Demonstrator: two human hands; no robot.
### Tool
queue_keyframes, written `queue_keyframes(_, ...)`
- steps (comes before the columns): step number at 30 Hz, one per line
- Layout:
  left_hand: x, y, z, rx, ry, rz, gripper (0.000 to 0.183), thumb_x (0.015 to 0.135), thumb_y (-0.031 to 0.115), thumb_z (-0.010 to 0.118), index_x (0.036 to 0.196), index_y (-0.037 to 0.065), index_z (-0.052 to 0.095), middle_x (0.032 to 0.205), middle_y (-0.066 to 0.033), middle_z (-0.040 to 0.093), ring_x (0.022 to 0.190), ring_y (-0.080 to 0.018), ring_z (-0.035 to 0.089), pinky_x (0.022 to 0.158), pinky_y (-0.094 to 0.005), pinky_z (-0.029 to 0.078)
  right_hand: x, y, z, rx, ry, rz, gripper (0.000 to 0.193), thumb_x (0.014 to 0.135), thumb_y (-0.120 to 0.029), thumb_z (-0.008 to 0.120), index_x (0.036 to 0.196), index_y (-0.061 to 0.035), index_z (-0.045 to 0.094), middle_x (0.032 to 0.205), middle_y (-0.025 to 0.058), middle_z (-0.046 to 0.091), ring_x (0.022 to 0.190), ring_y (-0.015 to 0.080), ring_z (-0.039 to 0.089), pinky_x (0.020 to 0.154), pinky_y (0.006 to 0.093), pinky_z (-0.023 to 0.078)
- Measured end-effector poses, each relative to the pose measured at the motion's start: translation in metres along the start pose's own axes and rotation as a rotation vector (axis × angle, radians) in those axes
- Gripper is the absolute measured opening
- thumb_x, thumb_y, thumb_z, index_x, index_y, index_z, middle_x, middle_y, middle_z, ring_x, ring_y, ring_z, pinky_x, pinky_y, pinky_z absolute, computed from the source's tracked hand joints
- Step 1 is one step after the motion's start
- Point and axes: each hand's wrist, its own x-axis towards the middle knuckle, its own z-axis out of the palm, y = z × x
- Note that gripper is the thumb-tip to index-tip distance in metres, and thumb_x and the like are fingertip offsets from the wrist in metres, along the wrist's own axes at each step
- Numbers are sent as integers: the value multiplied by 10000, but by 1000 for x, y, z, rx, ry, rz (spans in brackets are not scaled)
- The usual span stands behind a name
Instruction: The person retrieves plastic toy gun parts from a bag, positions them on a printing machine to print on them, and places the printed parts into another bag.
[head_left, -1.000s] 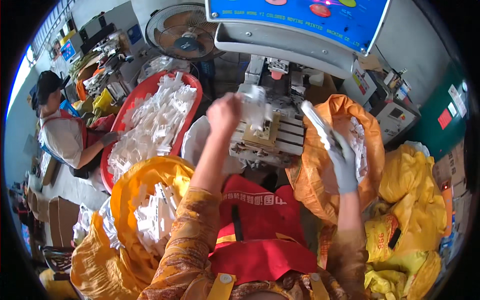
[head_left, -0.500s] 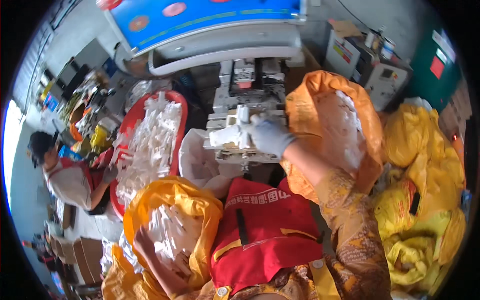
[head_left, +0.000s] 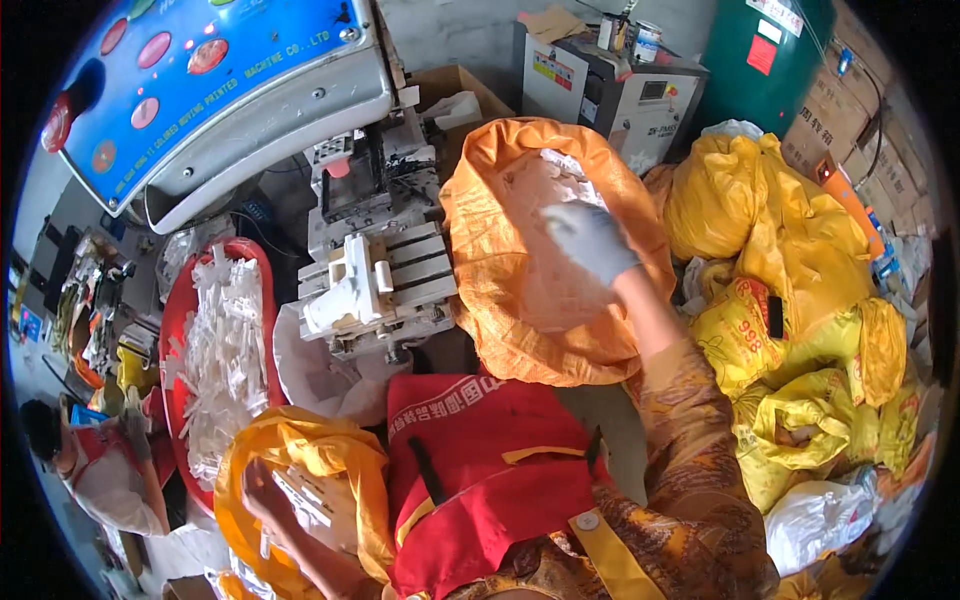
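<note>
Head view: right hand (head_left: pixel 588 238), grey-gloved, over the mouth of an orange sack (head_left: pixel 497 270) containing white pieces (head_left: pixel 572 178); grip blurred, cannot tell whether clenched or released. Left hand (head_left: pixel 264 493), bare, inside a yellow sack (head_left: pixel 368 490), beside white strips (head_left: pixel 312 500); grip likewise unclear. White plastic part (head_left: pixel 352 282), lying on the slotted bed (head_left: pixel 424 262) of a machine, apart from both hands. Red tub (head_left: pixel 267 300), heaped with translucent pieces (head_left: pixel 222 360), farther left.
</note>
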Motion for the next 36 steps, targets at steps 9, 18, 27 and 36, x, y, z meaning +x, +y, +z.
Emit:
queue_keyframes(9, -14, 64, 30, -195, -238, -166, 147, 846, 97, 606, 935, 23, 697, 953, -158, 690, 859, -302, 660, 755, -374, 513, 20, 109, 77, -1165, -366, -268, 210, 813, -111, 510, 833, -105, 719, 822, 82, 676, 845, 272, 645, 766, 431, 504)
queue_keyframes(18, -42, 55, 23, -97, -113, -57, 166, 821, 265, 632, 811, 107, 680, 762, -102, 669, 712, -290, 650, 641, -417, 517, 44, 110, 29, -645, -521, -624, 215, 736, -134, 615, 930, -65, 678, 838, 137, 607, 855, 313, 572, 789, 429, 468)
queue_keyframes(27, -36, 75, 30, -161, -108, 66, 114, 784, 214, 667, 769, 101, 676, 711, -96, 648, 680, -294, 640, 615, -414, 507, 13, 64, -60, -259, -313, -428, 364, 663, -60, 670, 1017, 19, 642, 832, 162, 558, 860, 329, 529, 792, 422, 442)
queue_keyframes(36, -2, 123, 49, -318, -206, 144, 114, 804, 143, 659, 868, 53, 684, 844, -125, 676, 777, -307, 657, 690, -382, 527, -45, 43, -34, -171, -464, -107, 446, 705, -47, 630, 1149, -10, 624, 943, 200, 623, 872, 354, 606, 775, 401, 494)
